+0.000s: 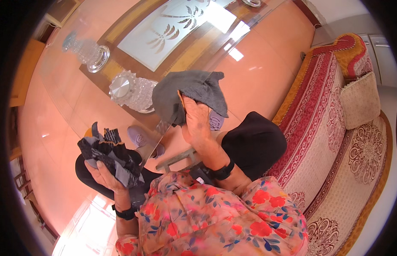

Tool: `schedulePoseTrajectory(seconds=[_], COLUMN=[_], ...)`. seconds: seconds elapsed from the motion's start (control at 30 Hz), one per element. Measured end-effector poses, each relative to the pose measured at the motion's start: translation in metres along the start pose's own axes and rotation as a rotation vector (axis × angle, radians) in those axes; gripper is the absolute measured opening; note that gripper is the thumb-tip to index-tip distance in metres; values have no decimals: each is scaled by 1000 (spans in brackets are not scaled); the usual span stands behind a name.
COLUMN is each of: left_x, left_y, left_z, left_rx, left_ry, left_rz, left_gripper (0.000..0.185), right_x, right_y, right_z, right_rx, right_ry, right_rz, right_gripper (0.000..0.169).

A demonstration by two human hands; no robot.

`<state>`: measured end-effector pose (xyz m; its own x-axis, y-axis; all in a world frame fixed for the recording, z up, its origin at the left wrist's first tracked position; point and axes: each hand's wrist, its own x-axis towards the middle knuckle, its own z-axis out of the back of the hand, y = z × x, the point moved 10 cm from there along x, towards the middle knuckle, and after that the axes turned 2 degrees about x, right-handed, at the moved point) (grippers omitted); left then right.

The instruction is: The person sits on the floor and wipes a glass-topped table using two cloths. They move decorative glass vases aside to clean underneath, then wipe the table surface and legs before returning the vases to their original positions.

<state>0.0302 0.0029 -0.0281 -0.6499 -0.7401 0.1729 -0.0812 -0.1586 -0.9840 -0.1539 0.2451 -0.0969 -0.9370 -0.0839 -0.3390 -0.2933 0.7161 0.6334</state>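
Note:
My left hand (104, 174) grips a crumpled bundle of black and grey patterned fabric (99, 150) above my left thigh. Orange edging shows on part of that bundle, which may be socks. Farther forward, my right hand (198, 118) holds a plain dark grey cloth (189, 83), spread out near the edge of the glass tabletop. A strip of orange trim runs beside my right thumb, and the fingertips are hidden in the cloth. The two fabrics are apart from each other.
A cut-glass jar with a metal lid (121, 86) stands left of the grey cloth. Beyond it is another glass vessel (86, 52) with a silvery base. The glass table has a frosted palm-tree panel (144, 48). A patterned sofa (317, 128) with a cushion (361, 99) lies right.

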Motion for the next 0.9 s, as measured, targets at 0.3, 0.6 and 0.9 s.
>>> schedulePoseTrajectory(seconds=[0.3,0.6,0.9], left_x=[1,-13,-20], left_y=[-3,12,13], left_z=[3,39,43], left_rx=[140,203,164], left_ry=[11,-199,-274], left_rz=[36,101,118], left_gripper=[53,64,62], right_x=[90,246,435], right_y=[88,203,324], right_z=[9,50,109], right_rx=[-156,-260,-314], right_ry=[-89,-228,194], right_rz=[72,267,44], right_gripper=[19,28,15])
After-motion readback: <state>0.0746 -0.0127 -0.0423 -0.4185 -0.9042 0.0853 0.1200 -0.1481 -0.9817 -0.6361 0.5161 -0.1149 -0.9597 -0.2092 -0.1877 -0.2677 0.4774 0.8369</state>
